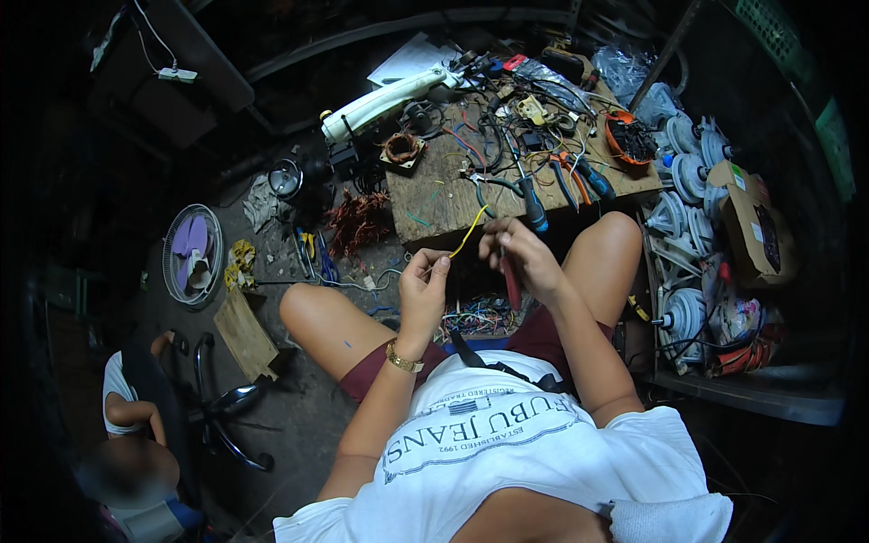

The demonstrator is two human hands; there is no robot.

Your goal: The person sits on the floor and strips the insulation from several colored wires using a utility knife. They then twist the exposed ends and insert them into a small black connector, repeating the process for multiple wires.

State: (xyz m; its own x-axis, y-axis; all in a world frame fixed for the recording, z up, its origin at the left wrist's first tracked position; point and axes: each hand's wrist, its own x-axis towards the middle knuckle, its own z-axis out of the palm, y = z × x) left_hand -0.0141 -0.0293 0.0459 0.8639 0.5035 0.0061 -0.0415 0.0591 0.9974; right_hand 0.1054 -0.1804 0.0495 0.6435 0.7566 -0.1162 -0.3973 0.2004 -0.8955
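My left hand [424,277] is closed, with a short yellow wire [469,233] pinched between thumb and fingertips. The wire rises slantwise, its upper end bent near the table's front edge. To its right, my right hand [528,262] is wrapped round a red-handled hand tool [512,284]. The handle points down toward my lap; the tool's head is hidden by my fingers, so its exact kind does not show. Beneath both hands, between my knees, lies a heap of colourful wire scraps [475,319].
A cluttered wooden table [425,204] stands ahead, bearing a blue-handled screwdriver [532,204], orange-handled pliers [565,181], a copper-wound motor coil [401,148] and an orange bowl [631,140]. Grey motor parts [683,312] crowd the right. A caged fan [192,253] lies left; another person [136,416] sits behind-left.
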